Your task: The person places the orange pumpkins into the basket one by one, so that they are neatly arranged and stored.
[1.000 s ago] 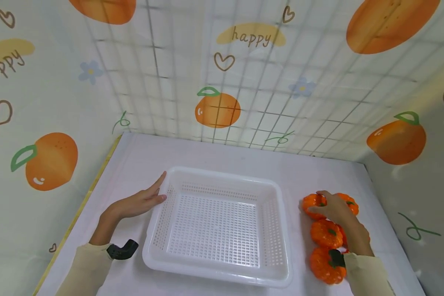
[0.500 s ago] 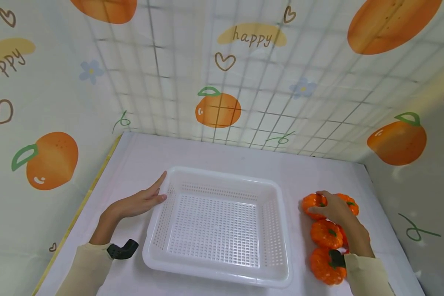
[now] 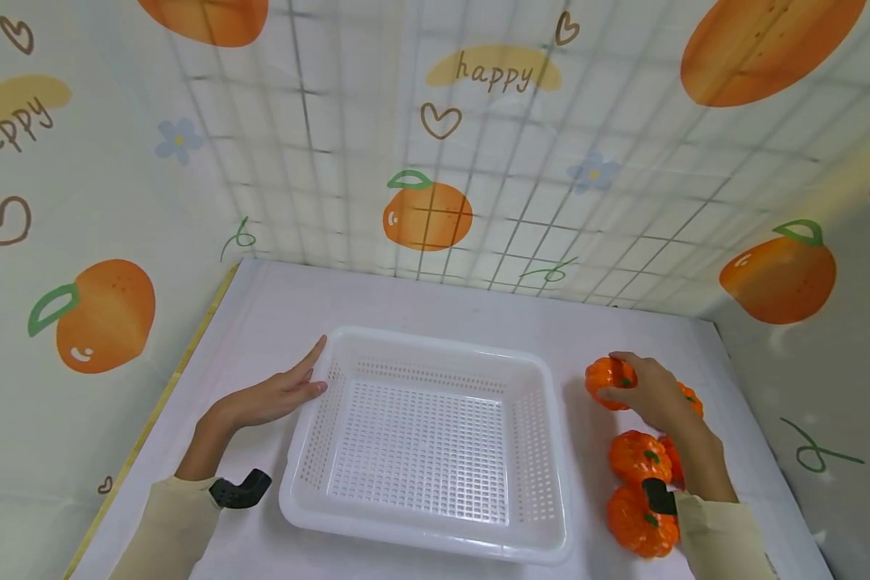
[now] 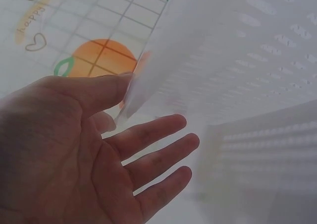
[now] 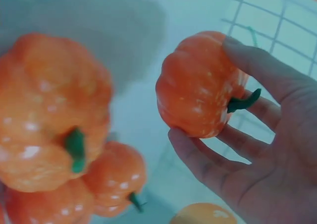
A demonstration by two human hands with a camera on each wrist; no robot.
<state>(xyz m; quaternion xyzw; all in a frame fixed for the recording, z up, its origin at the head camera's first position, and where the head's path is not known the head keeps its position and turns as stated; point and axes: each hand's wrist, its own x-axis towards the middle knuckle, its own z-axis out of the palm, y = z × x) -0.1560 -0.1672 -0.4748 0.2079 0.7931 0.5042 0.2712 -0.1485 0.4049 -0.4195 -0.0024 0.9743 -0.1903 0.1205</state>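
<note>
My right hand grips a small glossy orange pumpkin between thumb and fingertips, right of the basket. The right wrist view shows the pumpkin's ribbed skin and its green stem turned toward the palm. At the left side of a white perforated plastic basket, my left hand touches the rim with straight fingers. In the left wrist view three fingers of the left hand stretch out beneath the basket's rim, with the basket wall beside them.
Several more orange pumpkins lie clustered at the right, partly hidden by the right forearm. A white cloth covers the table. Behind it stands a printed curtain, and more curtain flanks both sides.
My right hand has lifted the pumpkin out of the cluster, up and slightly left, and its shadow now falls apart from it. The left hand and the basket have stayed put.
</note>
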